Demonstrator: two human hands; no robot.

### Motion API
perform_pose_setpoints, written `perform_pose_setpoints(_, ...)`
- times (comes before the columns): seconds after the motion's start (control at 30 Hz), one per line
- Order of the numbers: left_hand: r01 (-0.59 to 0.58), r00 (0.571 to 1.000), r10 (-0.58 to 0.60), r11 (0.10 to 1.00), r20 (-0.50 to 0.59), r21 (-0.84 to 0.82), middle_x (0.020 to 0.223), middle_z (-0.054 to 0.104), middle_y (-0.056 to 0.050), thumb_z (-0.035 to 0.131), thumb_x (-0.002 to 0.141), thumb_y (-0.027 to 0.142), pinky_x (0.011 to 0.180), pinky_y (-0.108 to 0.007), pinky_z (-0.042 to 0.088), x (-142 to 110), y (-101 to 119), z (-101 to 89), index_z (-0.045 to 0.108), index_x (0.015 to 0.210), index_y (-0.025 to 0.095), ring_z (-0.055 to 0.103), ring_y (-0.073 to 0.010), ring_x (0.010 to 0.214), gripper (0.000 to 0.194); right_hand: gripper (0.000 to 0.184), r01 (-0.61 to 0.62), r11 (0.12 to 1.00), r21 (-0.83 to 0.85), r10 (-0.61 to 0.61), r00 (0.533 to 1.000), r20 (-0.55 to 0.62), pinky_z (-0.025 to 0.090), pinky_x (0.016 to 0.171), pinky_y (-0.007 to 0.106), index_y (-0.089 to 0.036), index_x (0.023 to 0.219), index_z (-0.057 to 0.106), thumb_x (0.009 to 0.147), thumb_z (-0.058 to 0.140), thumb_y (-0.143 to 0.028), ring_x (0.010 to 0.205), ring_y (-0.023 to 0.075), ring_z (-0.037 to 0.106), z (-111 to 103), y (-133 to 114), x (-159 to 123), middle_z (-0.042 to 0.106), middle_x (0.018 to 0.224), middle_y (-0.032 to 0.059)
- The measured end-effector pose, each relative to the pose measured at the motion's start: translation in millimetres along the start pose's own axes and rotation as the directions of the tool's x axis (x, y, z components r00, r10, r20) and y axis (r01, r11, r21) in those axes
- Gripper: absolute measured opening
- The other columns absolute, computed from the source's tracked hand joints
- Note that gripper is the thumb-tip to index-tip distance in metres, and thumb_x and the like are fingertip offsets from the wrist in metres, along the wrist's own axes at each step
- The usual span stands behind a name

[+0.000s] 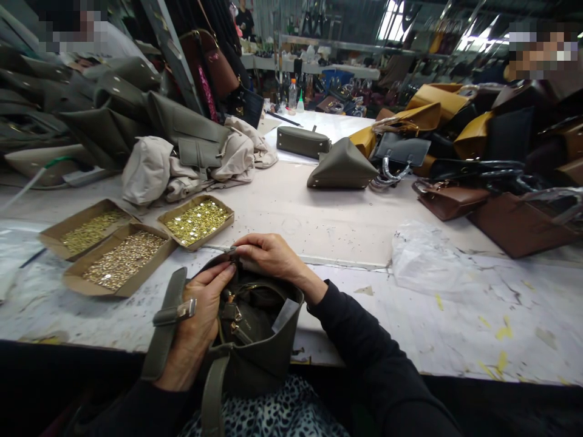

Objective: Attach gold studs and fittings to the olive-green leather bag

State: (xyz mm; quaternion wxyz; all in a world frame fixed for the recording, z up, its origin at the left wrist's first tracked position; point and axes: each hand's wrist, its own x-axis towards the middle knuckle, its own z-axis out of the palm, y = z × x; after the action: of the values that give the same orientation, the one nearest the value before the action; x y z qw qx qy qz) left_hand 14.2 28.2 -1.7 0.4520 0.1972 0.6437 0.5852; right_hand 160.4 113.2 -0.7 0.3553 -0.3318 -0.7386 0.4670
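An olive-green handbag [259, 352] rests open on my lap against the table's front edge, its strap [164, 328] hanging to the left. My left hand [198, 321] grips the bag's left rim, fingers curled over the opening. My right hand [268, 255] is closed in a pinch at the far rim, holding a thin metal tool [221, 248] that points left. Gold hardware shows inside the bag.
Three shallow cardboard trays [68, 233] of gold metal fittings sit to the left. Olive bags and beige cloth pile up behind them, brown and yellow bags [496, 200] to the right. A crumpled clear plastic bag [423, 261] lies on the white table. Other people stand at the back.
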Motion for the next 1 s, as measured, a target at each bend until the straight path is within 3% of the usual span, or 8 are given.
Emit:
perform_pose_setpoints(0.43,-0.026,1.000,0.026,1.000,0.004,-0.008,0.086,0.081,-0.002,0.094,0.045,0.034,0.094,-0.032,0.054,-0.2,0.4,-0.7,0.082,0.080,0.019,0.071,-0.0196,0.088,0.040,0.012,0.027,0.996,-0.087,-0.029,0.999,-0.022,0.050,0.087,0.025,-0.023,0.106,0.079,0.101,0.068,-0.021,0.093,0.0145,0.072,3.7,-5.6,-1.5,0.080,0.101,0.0013)
perform_pose_setpoints(0.7,0.020,0.998,-0.018,0.999,0.065,-0.037,0.081,0.079,-0.004,0.092,0.047,0.030,0.081,-0.030,0.056,2.7,0.6,-2.7,0.080,0.076,0.017,0.071,-0.0200,0.079,0.034,0.013,0.055,0.993,-0.102,-0.057,0.998,-0.015,0.049,0.079,0.023,-0.024,0.108,0.078,0.102,0.067,-0.021,0.087,0.0131,0.071,2.4,-6.1,-5.8,0.079,0.093,-0.0008)
perform_pose_setpoints(1.0,0.028,0.998,-0.025,0.999,0.055,-0.040,0.077,0.078,-0.002,0.091,0.048,0.030,0.078,-0.030,0.056,2.5,-0.1,-4.6,0.078,0.076,0.017,0.071,-0.0202,0.077,0.034,0.013,0.035,0.994,-0.103,-0.034,0.999,0.003,0.050,0.083,0.024,-0.025,0.108,0.078,0.102,0.067,-0.022,0.090,0.0135,0.072,3.0,-7.1,-4.4,0.079,0.096,-0.0013)
